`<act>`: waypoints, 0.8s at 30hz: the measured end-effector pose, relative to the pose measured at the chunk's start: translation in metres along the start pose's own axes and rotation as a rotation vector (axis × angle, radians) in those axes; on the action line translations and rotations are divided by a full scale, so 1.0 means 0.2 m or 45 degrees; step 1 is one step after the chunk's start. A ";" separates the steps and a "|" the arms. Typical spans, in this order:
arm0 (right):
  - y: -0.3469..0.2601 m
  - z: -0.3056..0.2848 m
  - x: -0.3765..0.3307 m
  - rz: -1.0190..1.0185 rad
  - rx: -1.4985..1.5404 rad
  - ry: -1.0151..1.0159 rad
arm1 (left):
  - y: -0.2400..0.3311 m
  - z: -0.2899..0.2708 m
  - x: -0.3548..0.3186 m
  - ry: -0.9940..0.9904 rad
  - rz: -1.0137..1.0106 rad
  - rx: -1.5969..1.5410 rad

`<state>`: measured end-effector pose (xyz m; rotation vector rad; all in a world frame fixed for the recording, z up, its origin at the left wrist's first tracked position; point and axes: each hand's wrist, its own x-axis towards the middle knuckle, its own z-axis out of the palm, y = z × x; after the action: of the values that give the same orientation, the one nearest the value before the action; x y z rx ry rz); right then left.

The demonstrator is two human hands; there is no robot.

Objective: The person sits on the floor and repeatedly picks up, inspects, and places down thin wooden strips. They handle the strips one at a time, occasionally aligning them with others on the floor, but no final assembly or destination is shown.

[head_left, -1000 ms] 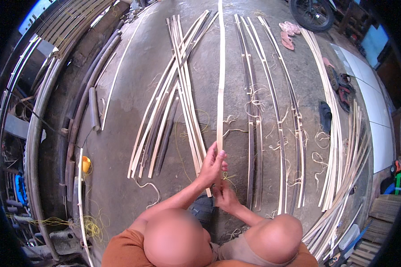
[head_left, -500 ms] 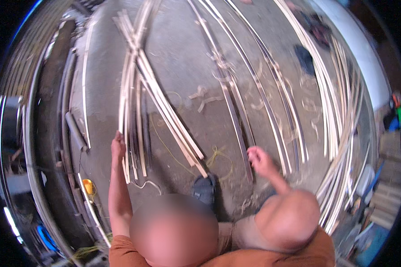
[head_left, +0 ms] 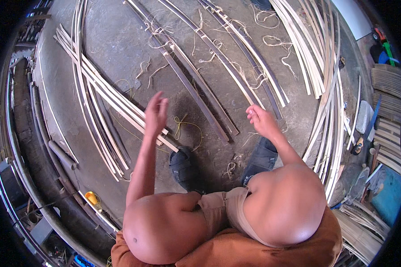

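My left hand [head_left: 156, 116] is open over the near ends of a bundle of pale split-bamboo strips [head_left: 116, 97], fingers stretched out, with nothing visible in it. The bundle crosses a second set of long strips [head_left: 100, 135] on the left. My right hand [head_left: 262, 121] has curled fingers at the near end of a long pale and dark strip [head_left: 229, 66]; whether it grips the strip is hidden. Left of that hand lies a pair of dark strips [head_left: 189, 84], bound with loose fibre ties [head_left: 158, 31]. Another tied pair [head_left: 254, 58] lies beyond the right hand.
A heap of pale strips [head_left: 327, 129] runs along the right side. Dark pipes and poles [head_left: 40, 115] line the left, near a yellow object [head_left: 92, 198]. Thin yellow cord [head_left: 178, 127] lies by my dark left shoe [head_left: 182, 169]. Wooden slats [head_left: 387, 138] are at far right.
My left hand has come away from the strips at the left and moved rightward, opening. My right hand stays by strip ends, fingers curled. The view has shifted, bringing both knees and shoes into sight.
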<state>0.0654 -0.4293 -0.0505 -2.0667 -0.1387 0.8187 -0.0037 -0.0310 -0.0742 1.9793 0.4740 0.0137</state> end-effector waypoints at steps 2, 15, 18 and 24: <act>0.08 0.02 -0.07 -0.019 -0.061 -0.018 | 0.13 0.23 -0.01 -0.146 -0.166 0.037; 0.11 -0.10 -0.35 -0.065 -0.375 0.225 | 0.39 0.60 -0.06 -0.062 0.186 0.961; 0.13 -0.25 -0.36 0.097 -0.572 0.362 | 0.38 0.66 -0.05 -0.060 0.171 1.133; 0.23 -0.44 -0.35 0.214 -0.603 0.413 | 0.38 0.74 -0.02 -0.065 0.122 1.127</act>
<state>0.0543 -0.5464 -0.0158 -2.6594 0.0254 0.5721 0.0500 -0.1884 -0.0739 2.8590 0.3783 -0.2207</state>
